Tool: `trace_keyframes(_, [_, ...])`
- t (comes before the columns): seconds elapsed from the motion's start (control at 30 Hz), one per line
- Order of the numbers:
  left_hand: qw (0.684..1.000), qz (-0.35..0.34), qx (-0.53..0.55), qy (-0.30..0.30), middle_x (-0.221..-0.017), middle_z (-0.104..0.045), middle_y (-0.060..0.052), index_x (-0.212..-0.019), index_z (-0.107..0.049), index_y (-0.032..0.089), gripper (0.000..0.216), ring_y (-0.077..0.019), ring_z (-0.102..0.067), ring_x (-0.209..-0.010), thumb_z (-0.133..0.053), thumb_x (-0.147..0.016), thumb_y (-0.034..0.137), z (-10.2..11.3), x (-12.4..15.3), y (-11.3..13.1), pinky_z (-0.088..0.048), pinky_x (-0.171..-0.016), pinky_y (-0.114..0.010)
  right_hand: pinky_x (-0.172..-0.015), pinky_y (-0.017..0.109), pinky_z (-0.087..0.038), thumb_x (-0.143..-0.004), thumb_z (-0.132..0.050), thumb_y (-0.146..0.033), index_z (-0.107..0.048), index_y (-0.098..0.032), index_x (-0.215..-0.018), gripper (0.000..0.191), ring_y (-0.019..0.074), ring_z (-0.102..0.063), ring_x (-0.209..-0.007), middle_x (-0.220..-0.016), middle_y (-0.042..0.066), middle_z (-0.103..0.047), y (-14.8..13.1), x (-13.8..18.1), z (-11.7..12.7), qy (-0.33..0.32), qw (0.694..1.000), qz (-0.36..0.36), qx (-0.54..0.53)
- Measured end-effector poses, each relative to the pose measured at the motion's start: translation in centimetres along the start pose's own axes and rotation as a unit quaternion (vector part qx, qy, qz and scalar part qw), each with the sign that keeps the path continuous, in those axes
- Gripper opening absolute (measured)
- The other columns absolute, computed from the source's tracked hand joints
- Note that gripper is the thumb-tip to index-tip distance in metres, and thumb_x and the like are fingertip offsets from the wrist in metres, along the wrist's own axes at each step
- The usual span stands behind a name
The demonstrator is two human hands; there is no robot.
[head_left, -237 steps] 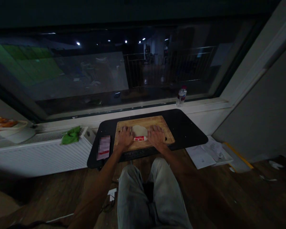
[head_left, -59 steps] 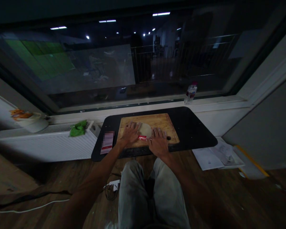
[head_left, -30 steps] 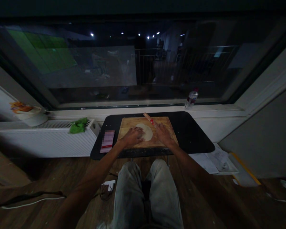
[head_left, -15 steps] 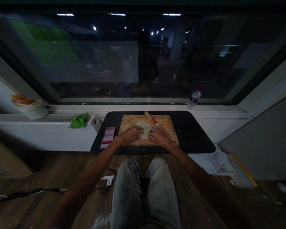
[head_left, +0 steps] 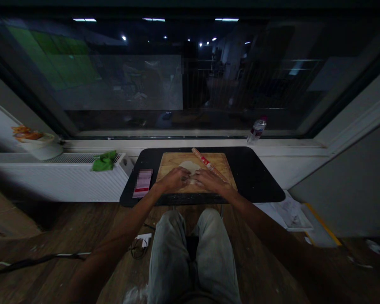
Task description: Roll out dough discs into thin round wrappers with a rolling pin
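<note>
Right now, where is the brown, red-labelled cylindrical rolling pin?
In the head view, the rolling pin lies diagonally on the right side of the tan wooden board, just beyond the right hand.

I can read no text on the rolling pin point(head_left: 209, 164) at twelve o'clock, the bottle point(head_left: 257, 130) at one or the phone point(head_left: 143, 183) at eleven

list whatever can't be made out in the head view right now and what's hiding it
All in the head view:
- Near edge of the dough: covered by the left hand and right hand.
- Whether the right wrist touches the rolling pin: too dim and small to tell.
- Text on the phone: blocked out by pixelation.
- Lettering on the bottle: too small.
- Rest of the brown box: cut off by the left picture edge.
</note>
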State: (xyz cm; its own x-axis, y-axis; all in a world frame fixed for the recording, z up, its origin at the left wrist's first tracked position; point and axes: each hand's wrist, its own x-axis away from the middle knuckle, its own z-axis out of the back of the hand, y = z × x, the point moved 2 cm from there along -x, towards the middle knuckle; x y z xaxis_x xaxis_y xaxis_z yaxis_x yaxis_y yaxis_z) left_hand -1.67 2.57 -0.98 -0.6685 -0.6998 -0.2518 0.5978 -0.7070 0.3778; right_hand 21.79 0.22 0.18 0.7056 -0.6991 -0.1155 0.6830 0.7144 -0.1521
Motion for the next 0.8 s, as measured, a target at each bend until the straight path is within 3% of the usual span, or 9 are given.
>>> trace_keyframes(0.3, [0.996, -0.044, -0.074, -0.035, -0.124, -0.085, -0.012, -0.111, -0.086, 0.021, 0.017, -0.0266, -0.078, -0.121, -0.073, -0.102, 0.021, 0.0, -0.5, 1.8, -0.059, -0.115, -0.038, -0.129, 0.045, -0.051, -0.114, -0.063, -0.013, -0.08, -0.017, -0.13, 0.024, 0.0277, -0.073, -0.136, -0.134, 0.015, -0.079, -1.5, 0.3, 0.2, -0.009, 0.992, 0.053, 0.118])
trace_keyframes(0.6, [0.991, -0.044, -0.129, -0.016, -0.12, -0.083, -0.014, -0.112, -0.084, 0.019, 0.017, -0.0284, -0.077, -0.117, -0.068, -0.107, 0.02, -1.1, 0.0, 1.8, -0.061, -0.109, -0.043, -0.123, 0.045, -0.055, -0.114, -0.062, -0.012, -0.08, -0.017, -0.122, 0.02, 0.0283, -0.072, -0.129, -0.128, 0.014, -0.078, -1.6, 0.3, -0.1, 0.012, 0.991, 0.032, 0.128])
trace_keyframes(0.8, [0.98, -0.048, -0.188, -0.04, -0.116, -0.082, -0.014, -0.11, -0.082, 0.017, 0.018, -0.0278, -0.077, -0.114, -0.064, -0.11, 0.017, -2.0, -0.4, 1.8, -0.062, -0.105, -0.042, -0.12, 0.045, -0.056, -0.116, -0.064, -0.021, -0.081, -0.017, -0.132, 0.023, 0.03, -0.072, -0.133, -0.133, 0.016, -0.077, -1.0, 0.4, 0.2, -0.007, 0.994, -0.011, 0.11])
